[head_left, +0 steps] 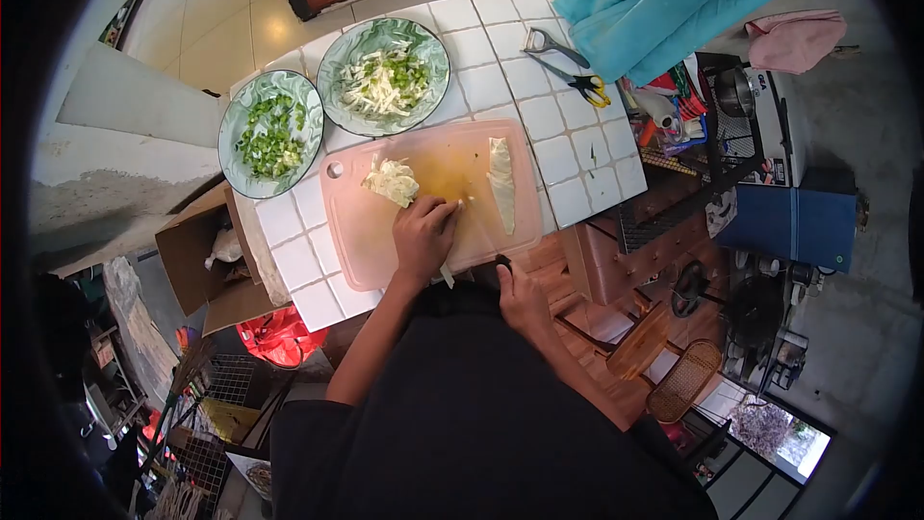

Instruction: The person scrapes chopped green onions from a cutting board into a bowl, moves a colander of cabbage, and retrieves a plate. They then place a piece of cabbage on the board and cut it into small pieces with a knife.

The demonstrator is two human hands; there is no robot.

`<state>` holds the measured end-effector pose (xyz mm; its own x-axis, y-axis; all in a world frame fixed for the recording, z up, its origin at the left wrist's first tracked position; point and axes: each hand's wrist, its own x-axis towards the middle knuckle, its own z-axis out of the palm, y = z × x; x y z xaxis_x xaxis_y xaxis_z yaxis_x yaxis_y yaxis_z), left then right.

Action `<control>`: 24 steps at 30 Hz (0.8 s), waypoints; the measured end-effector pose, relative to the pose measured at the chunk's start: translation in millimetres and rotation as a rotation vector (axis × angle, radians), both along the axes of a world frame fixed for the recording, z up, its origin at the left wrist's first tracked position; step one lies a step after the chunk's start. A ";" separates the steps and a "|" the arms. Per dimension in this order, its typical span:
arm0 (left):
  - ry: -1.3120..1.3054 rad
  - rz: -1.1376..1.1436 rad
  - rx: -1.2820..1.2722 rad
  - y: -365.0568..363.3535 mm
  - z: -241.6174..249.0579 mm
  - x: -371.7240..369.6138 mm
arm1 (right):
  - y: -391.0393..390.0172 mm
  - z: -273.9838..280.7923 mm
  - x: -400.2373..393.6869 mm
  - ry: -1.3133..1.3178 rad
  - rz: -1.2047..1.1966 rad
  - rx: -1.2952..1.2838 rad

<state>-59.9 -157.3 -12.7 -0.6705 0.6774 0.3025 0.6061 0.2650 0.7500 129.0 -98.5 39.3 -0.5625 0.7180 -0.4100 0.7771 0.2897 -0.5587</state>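
Observation:
A pink cutting board (371, 246) lies on the tiled counter. On it are a pile of pale shredded pieces (391, 182) and, at the right, a long pale strip (501, 185). My left hand (424, 239) rests on the board just below the pile, fingers pressed together; what they hold is hidden. A thin pale piece (447, 276) shows beside its wrist at the board's near edge. My right hand (523, 300) is closed round a black handle (502, 261) at the board's near right corner. No blade can be made out.
Behind the board stand a green-rimmed plate (437, 101) of pale and green pieces and another plate (227, 149) of chopped greens. A peeler (558, 46) and yellow-handled scissors (589, 89) lie at the back right, near a teal cloth (674, 0). An open cardboard box (192, 250) is at left.

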 end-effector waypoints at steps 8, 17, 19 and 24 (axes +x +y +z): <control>-0.013 -0.022 -0.018 -0.6 2.4 -3.3 | 2.0 4.1 5.4 0.027 0.051 0.025; -0.033 -0.005 -0.007 0.4 1.3 -3.3 | 4.9 2.6 -13.1 -0.146 0.126 0.090; -0.040 -0.006 -0.015 -1.9 2.0 -1.3 | 10.2 6.3 -29.2 -0.086 0.107 0.068; -0.026 -0.001 0.017 -2.2 4.0 -2.5 | 0.5 1.1 -2.8 -0.052 0.030 0.056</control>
